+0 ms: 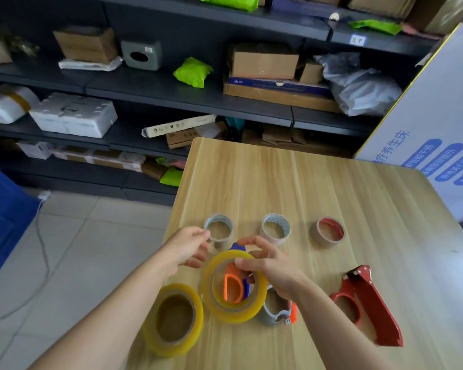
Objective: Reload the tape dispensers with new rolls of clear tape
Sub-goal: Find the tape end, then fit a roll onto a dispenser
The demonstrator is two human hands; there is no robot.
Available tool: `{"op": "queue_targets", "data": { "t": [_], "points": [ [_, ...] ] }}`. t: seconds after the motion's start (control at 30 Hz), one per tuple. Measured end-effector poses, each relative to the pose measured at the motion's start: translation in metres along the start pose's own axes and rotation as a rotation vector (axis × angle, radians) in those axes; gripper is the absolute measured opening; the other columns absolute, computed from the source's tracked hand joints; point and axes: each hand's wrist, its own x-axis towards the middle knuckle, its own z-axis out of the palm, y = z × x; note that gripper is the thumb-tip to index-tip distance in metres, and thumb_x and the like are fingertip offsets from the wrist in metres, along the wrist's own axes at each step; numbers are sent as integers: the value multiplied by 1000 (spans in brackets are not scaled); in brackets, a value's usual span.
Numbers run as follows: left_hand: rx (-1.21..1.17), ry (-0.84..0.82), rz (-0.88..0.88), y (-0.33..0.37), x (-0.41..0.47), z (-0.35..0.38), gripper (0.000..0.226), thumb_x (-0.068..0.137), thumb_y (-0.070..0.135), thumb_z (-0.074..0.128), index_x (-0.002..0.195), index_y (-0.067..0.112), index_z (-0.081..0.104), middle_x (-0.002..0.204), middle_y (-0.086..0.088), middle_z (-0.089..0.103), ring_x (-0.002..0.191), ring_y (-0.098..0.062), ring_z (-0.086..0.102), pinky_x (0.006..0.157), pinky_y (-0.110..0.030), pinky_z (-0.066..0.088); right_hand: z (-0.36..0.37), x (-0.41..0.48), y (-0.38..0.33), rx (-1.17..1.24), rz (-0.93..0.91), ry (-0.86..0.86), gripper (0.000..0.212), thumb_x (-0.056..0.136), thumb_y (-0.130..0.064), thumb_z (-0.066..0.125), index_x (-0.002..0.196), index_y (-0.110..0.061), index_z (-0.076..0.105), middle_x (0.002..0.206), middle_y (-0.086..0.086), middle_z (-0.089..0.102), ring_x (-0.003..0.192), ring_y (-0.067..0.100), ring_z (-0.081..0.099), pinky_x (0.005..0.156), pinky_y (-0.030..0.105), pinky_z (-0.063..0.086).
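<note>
My right hand (267, 265) holds a yellowish roll of clear tape (234, 313) upright above the wooden table (318, 188). Through the roll's hole I see an orange and blue tape dispenser (234, 285) lying under it. My left hand (190, 247) pinches what looks like the loose tape end, just left of the roll. A second clear tape roll (173, 319) lies flat near the table's front left corner. A red metal tape dispenser (369, 305) lies to the right. A grey and orange dispenser (278, 311) sits partly hidden below my right wrist.
Three empty tape cores stand in a row behind my hands: a grey one (219, 228), a pinkish one (275, 228) and a red-lined one (328, 232). Dark shelves (171, 86) with boxes and parcels fill the background. A large white carton (439, 134) stands at the right.
</note>
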Motion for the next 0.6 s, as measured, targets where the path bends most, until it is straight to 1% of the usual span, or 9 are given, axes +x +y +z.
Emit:
{"op": "queue_targets", "data": {
  "t": [0.07,0.13,0.2,0.27,0.33,0.43,0.5,0.53,0.6],
  "points": [
    [-16,-165,-124,-4,1,-5,59,89,65,43,108,13,65,99,-12,69,80,-21,65,64,-30,53,3,8,4,32,31,33,44,81,-8,78,119,-9,57,90,13,73,77,23,68,65,29,57],
    [-57,-322,-163,-12,4,-10,83,65,85,51,113,19,65,106,-10,71,93,-24,66,69,-31,54,7,15,8,68,57,63,45,80,-8,78,119,-6,55,89,12,73,80,27,67,73,35,56],
    [-104,-371,-136,-21,10,-12,90,44,76,77,118,27,61,113,-9,70,105,-26,64,78,-33,52,8,20,11,86,77,80,44,80,-8,78,117,-8,55,88,10,74,81,26,68,79,39,56],
    [-114,-352,-115,-27,18,-12,81,48,50,89,120,28,60,117,-9,68,108,-25,63,80,-33,50,7,25,17,91,91,81,44,79,-11,80,116,-11,56,92,9,75,82,23,71,85,41,55],
    [-124,-326,-96,-29,21,-6,58,67,28,84,120,22,60,114,-7,69,100,-21,64,79,-32,48,4,30,24,106,110,71,47,79,-14,81,118,-12,56,102,12,74,86,23,72,88,42,54],
    [-142,-269,-96,-33,24,-1,47,74,19,78,117,17,60,107,-3,71,94,-18,65,76,-31,47,4,35,34,88,98,99,39,86,-31,74,117,-14,60,109,9,73,94,19,70,90,37,54],
    [-112,-245,-93,-34,27,-3,53,66,22,81,115,18,61,104,-3,72,96,-18,65,85,-33,47,4,39,39,33,72,228,32,92,-44,62,105,-16,66,98,2,73,93,15,69,90,37,54],
    [-94,-235,-99,-33,29,-3,51,66,22,81,113,18,61,102,-3,72,95,-18,66,86,-34,47,3,43,43,-16,78,323,29,95,-44,57,98,-17,66,94,2,73,91,16,68,90,40,55],
    [-81,-220,-121,-33,32,-4,39,74,16,79,109,17,62,97,-4,73,88,-15,66,74,-30,48,1,50,53,-172,130,482,17,95,-35,57,91,-19,63,88,1,71,87,21,68,87,47,56]
  ]
}}
